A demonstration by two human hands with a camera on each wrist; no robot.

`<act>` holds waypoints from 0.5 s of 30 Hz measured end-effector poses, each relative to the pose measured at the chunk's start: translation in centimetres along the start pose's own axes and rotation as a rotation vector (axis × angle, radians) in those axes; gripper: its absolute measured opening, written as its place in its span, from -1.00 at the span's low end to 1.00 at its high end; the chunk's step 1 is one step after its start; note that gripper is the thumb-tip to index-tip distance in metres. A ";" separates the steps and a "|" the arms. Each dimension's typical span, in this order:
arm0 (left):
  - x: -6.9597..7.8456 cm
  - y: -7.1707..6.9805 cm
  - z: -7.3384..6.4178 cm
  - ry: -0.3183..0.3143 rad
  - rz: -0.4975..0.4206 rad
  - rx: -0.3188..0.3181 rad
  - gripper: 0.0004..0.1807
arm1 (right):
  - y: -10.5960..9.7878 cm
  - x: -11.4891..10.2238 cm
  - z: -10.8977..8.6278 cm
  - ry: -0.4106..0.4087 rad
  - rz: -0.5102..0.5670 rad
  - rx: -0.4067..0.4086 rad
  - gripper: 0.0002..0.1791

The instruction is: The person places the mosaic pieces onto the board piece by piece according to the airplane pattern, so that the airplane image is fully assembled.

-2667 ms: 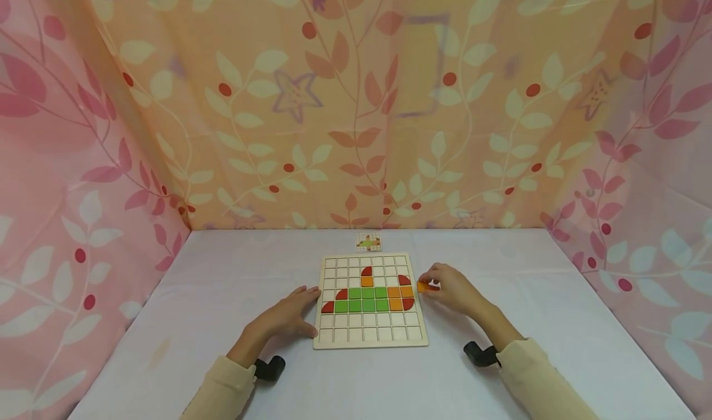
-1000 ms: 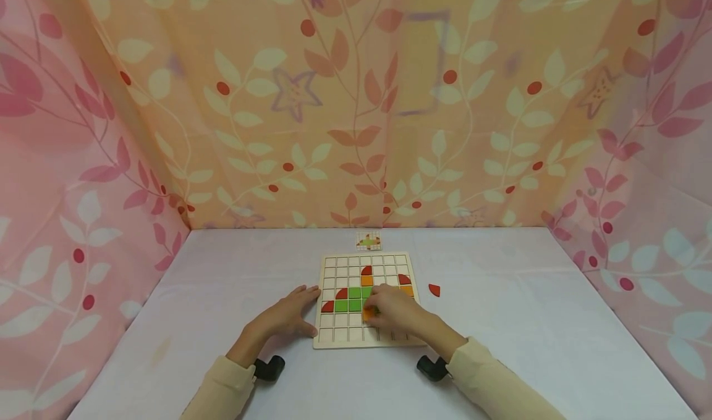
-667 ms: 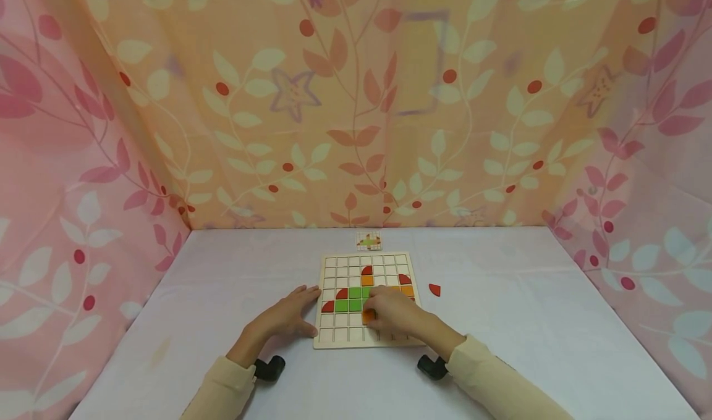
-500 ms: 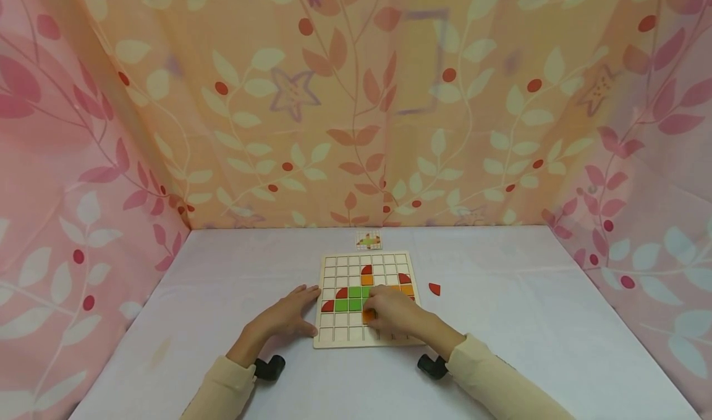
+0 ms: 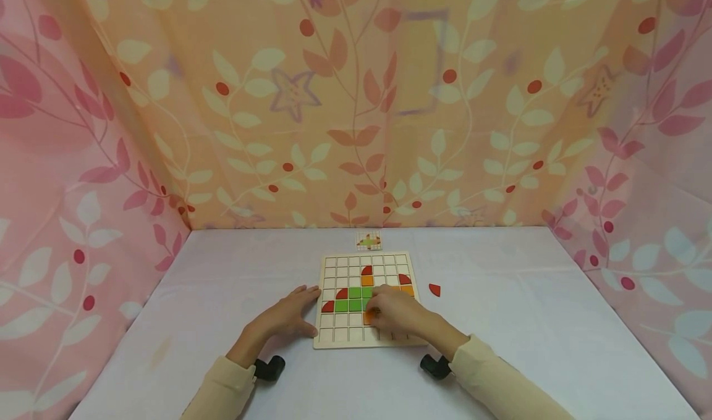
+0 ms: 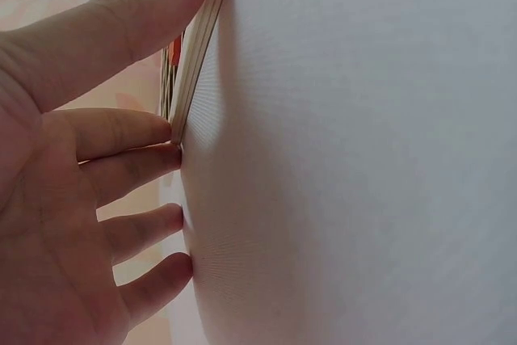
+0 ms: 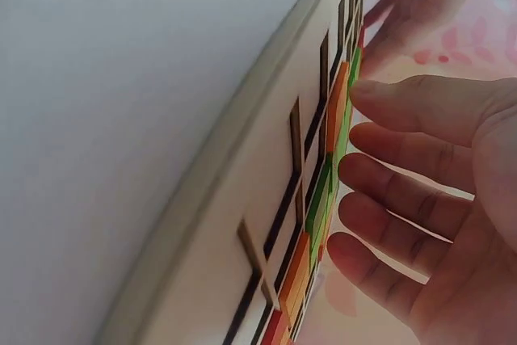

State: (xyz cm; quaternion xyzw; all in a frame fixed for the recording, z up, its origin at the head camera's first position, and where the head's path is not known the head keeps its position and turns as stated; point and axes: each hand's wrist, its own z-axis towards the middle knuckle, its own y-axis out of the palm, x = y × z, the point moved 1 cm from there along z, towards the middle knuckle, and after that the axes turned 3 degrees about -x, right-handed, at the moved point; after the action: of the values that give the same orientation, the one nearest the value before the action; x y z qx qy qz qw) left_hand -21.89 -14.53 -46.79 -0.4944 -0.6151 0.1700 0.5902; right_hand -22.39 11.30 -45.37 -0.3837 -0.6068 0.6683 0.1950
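Note:
A wooden grid board [image 5: 339,340] lies on the table, with green, orange and red tiles making a shape in its cells. My right hand [image 5: 397,309] is over the board's middle, hiding several tiles. An orange square tile [image 5: 369,318] lies in a cell below the green row, beside that hand's thumb. In the right wrist view, the thumb tip is right at this orange tile [image 7: 338,98] and the other fingers stretch loosely along the tiles. My left hand [image 5: 286,314] rests at the board's left edge; its thumb and fingertips touch the wooden side [image 6: 198,58].
A red quarter-round piece [image 5: 434,290] lies on the table to the right of the board. Behind the board is a small pattern card [image 5: 369,241] with a similar coloured shape. Flowered curtains [image 5: 289,130] stand around the white-covered table [image 5: 500,272].
My right hand has moved left from beside the board to its middle, and the orange tile it held now lies in a cell. A red piece was left on the table. The left hand stays put.

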 end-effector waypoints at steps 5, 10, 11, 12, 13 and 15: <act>0.0 0.0 0.0 -0.003 0.003 -0.003 -0.05 | -0.5 1.0 -0.2 0.016 0.042 0.002 -0.79; 0.0 0.0 0.0 -0.006 0.015 0.000 -0.05 | -1.1 2.0 -0.5 0.037 0.048 0.044 -0.72; 0.0 0.0 0.0 -0.006 0.014 0.000 -0.05 | -1.2 2.2 -0.6 0.044 0.045 0.054 -0.71; 0.0 -0.1 0.0 -0.006 0.013 0.000 -0.05 | -1.3 2.5 -0.8 0.052 0.041 0.063 -0.70; 0.0 -0.1 0.0 -0.007 0.009 -0.001 -0.05 | -1.4 2.7 -0.9 0.058 0.046 0.070 -0.69; 0.0 -0.1 0.0 -0.007 0.005 -0.002 -0.05 | -1.6 3.1 -1.2 0.070 0.066 0.084 -0.69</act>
State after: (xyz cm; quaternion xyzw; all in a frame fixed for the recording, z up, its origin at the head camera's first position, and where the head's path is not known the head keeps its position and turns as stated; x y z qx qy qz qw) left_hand -21.93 -14.58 -46.77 -0.4959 -0.6159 0.1727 0.5873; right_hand -23.82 14.64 -44.64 -0.4183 -0.5578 0.6854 0.2100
